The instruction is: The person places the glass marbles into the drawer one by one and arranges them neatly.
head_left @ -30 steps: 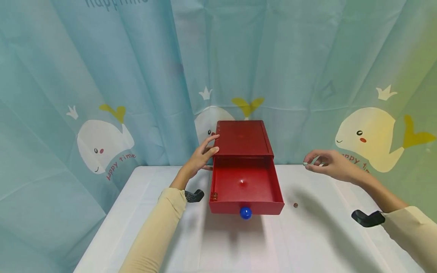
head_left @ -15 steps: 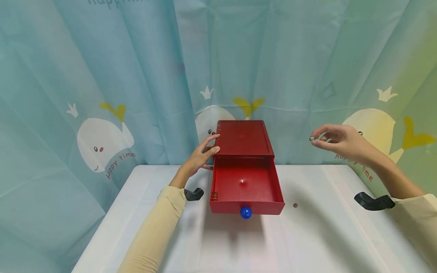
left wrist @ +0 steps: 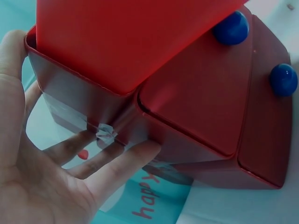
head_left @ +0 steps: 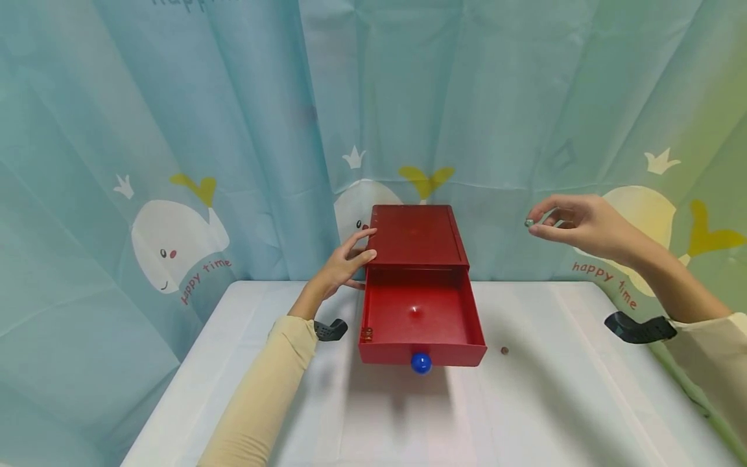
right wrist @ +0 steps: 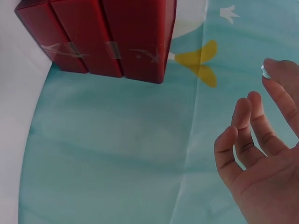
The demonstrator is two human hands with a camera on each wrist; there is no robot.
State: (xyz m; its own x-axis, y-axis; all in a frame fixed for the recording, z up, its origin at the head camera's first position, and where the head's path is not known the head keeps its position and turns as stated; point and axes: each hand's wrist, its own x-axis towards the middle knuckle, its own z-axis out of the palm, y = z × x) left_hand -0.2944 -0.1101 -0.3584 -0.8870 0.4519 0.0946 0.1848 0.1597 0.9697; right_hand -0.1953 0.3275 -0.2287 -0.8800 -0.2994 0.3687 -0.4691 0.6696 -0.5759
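A red drawer unit (head_left: 415, 233) stands on the table with its top drawer (head_left: 432, 355) pulled out. My left hand (head_left: 343, 267) touches its left side and top edge, with fingers spread fairly straight along the side wall in the left wrist view. My right hand (head_left: 583, 224) is raised to the right of the unit, apart from it. Thumb and forefinger pinch a small pale-green bead-like piece (head_left: 528, 222), while the other fingers are loosely bent. Several tiny brown bead-like pieces (head_left: 366, 335) lie in the drawer's front left corner.
A small brown round piece (head_left: 504, 350) lies on the white tabletop (head_left: 525, 415), right of the drawer. Two lower drawers with blue knobs (left wrist: 283, 80) are closed. A teal whale-print curtain (head_left: 262, 130) hangs close behind the table.
My right hand has risen with the pale-green piece, then drifted slightly left over the last half second. The left hand and the drawer have stayed in place.
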